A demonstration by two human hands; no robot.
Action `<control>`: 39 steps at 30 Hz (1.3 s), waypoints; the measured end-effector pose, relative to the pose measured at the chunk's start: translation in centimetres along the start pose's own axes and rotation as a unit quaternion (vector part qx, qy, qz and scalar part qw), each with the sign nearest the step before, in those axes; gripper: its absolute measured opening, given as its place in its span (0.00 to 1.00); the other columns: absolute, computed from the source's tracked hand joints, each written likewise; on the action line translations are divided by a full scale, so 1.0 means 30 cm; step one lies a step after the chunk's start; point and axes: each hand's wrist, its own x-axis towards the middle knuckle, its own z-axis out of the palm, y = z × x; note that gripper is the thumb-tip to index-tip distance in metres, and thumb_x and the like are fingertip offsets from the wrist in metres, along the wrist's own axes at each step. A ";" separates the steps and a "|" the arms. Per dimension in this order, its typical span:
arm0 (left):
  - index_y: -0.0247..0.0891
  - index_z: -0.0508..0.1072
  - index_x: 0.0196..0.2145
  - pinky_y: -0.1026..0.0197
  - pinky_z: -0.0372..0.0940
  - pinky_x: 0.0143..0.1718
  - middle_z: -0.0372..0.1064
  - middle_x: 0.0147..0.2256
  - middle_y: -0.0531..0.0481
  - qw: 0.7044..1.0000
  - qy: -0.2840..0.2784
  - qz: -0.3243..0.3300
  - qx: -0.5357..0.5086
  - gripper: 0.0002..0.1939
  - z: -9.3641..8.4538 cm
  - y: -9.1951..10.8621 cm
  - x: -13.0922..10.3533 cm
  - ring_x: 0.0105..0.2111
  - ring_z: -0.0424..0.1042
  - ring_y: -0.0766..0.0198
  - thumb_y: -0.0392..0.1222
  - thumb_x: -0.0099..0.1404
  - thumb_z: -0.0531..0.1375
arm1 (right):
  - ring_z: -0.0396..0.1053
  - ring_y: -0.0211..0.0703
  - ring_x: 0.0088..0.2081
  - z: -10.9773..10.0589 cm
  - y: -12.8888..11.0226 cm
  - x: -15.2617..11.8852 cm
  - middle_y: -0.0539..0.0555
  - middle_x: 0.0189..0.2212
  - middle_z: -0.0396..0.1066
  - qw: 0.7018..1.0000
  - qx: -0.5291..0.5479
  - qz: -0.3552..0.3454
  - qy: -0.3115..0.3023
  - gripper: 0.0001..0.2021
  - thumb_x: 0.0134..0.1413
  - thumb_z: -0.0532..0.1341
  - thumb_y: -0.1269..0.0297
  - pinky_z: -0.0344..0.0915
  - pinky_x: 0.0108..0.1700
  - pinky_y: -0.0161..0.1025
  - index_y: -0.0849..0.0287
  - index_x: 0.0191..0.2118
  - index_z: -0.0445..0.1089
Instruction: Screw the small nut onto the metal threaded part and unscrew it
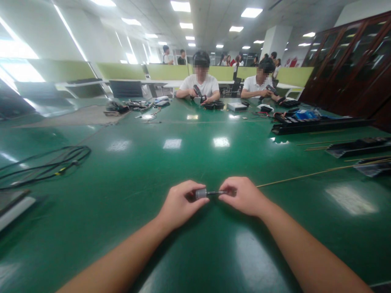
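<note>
A green table (pixel 143 162) fills most of the view, and two workers, (pixel 200 83) (pixel 258 87) each holding a tool, sit at its far side. On the right lies a long black channel (pixel 320 125), with loose rods (pixel 317 148) nearer; no hand touches these, so any part they have in the work looks undone. One longer rod (pixel 293 178) runs in from the right to behind the right hand (pixel 242 195); whether that hand holds it I cannot tell. Near the table's middle, the right hand's thumb and fingers are pinched together on a slim black shaft (pixel 213 193), while the left hand (pixel 185 199) is clamped around a small grey cylinder (pixel 201 193) at the shaft's left end. The two pieces are in line and seem to be joined, so the work looks partway through: lining up appears done, but whether the fit is complete cannot be told, and neither piece has been released.
</note>
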 end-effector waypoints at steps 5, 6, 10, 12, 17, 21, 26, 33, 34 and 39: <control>0.40 0.78 0.41 0.63 0.68 0.36 0.76 0.37 0.48 1.000 0.004 0.005 0.005 0.13 0.003 -0.002 0.002 0.35 0.74 0.62 0.46 0.59 0.67 | 0.69 0.39 0.30 -0.004 -0.003 0.000 0.51 0.29 0.74 1.000 -0.001 0.000 0.001 0.03 0.51 0.67 0.68 0.63 0.33 0.35 0.58 0.34 0.77; 0.40 0.78 0.41 0.63 0.68 0.36 0.76 0.37 0.48 1.000 0.003 0.005 0.004 0.13 0.003 -0.001 0.002 0.34 0.74 0.62 0.46 0.59 0.67 | 0.69 0.39 0.30 -0.005 -0.003 0.000 0.51 0.29 0.74 1.000 -0.001 0.001 0.002 0.03 0.51 0.67 0.68 0.63 0.33 0.35 0.58 0.34 0.77; 0.41 0.78 0.41 0.62 0.68 0.38 0.76 0.37 0.48 1.000 0.005 0.006 0.012 0.13 -0.007 -0.003 0.004 0.36 0.74 0.62 0.45 0.59 0.68 | 0.69 0.39 0.30 -0.008 0.002 0.002 0.51 0.29 0.74 1.000 -0.001 0.008 0.007 0.03 0.51 0.67 0.68 0.63 0.33 0.35 0.58 0.34 0.77; 0.42 0.78 0.41 0.60 0.68 0.41 0.76 0.38 0.49 1.000 0.011 0.002 0.020 0.13 -0.016 -0.010 0.008 0.37 0.74 0.61 0.46 0.58 0.68 | 0.70 0.39 0.30 -0.009 0.007 0.004 0.51 0.29 0.75 1.000 0.004 0.016 0.011 0.03 0.51 0.67 0.68 0.64 0.33 0.35 0.58 0.34 0.77; 0.39 0.76 0.42 0.59 0.68 0.39 0.75 0.37 0.47 0.991 0.070 -0.111 -0.016 0.19 -0.029 -0.054 0.031 0.36 0.73 0.59 0.55 0.58 0.66 | 0.71 0.39 0.29 -0.006 0.025 0.008 0.51 0.29 0.76 0.999 0.015 0.026 0.011 0.05 0.50 0.67 0.67 0.65 0.33 0.35 0.59 0.35 0.77; 0.34 0.71 0.47 0.62 0.69 0.35 0.73 0.37 0.46 0.943 0.104 -0.217 -0.230 0.26 -0.015 -0.090 0.051 0.32 0.72 0.63 0.58 0.61 0.62 | 0.70 0.39 0.28 -0.003 0.034 0.011 0.51 0.28 0.75 0.999 0.011 0.037 0.010 0.05 0.50 0.68 0.66 0.64 0.31 0.34 0.59 0.34 0.77; 0.34 0.72 0.46 0.60 0.71 0.43 0.72 0.42 0.44 0.880 0.132 -0.258 -0.376 0.25 -0.004 -0.102 0.056 0.38 0.73 0.64 0.53 0.57 0.66 | 0.70 0.38 0.27 -0.002 0.043 0.015 0.51 0.26 0.75 0.998 0.017 0.056 0.013 0.05 0.51 0.67 0.65 0.63 0.30 0.34 0.59 0.34 0.77; 0.35 0.72 0.40 0.57 0.69 0.47 0.75 0.40 0.45 0.920 0.083 -0.251 -0.290 0.27 -0.090 -0.067 0.046 0.40 0.75 0.59 0.50 0.47 0.74 | 0.70 0.39 0.27 0.003 0.050 0.019 0.51 0.26 0.75 0.997 0.032 0.069 0.004 0.06 0.51 0.66 0.64 0.63 0.30 0.34 0.60 0.34 0.77; 0.36 0.72 0.40 0.57 0.69 0.47 0.75 0.40 0.45 0.929 0.076 -0.247 -0.267 0.27 -0.124 -0.062 0.036 0.41 0.75 0.58 0.51 0.47 0.74 | 0.70 0.39 0.27 0.004 0.049 0.019 0.51 0.26 0.75 0.997 0.033 0.069 0.003 0.06 0.51 0.66 0.64 0.63 0.30 0.34 0.60 0.34 0.77; 0.41 0.73 0.41 0.58 0.70 0.46 0.77 0.40 0.52 0.958 0.091 -0.265 -0.059 0.27 -0.366 -0.081 -0.131 0.41 0.76 0.58 0.59 0.50 0.71 | 0.70 0.38 0.28 0.013 0.042 0.018 0.51 0.27 0.75 0.997 0.037 0.064 0.000 0.05 0.51 0.66 0.65 0.63 0.30 0.33 0.60 0.35 0.77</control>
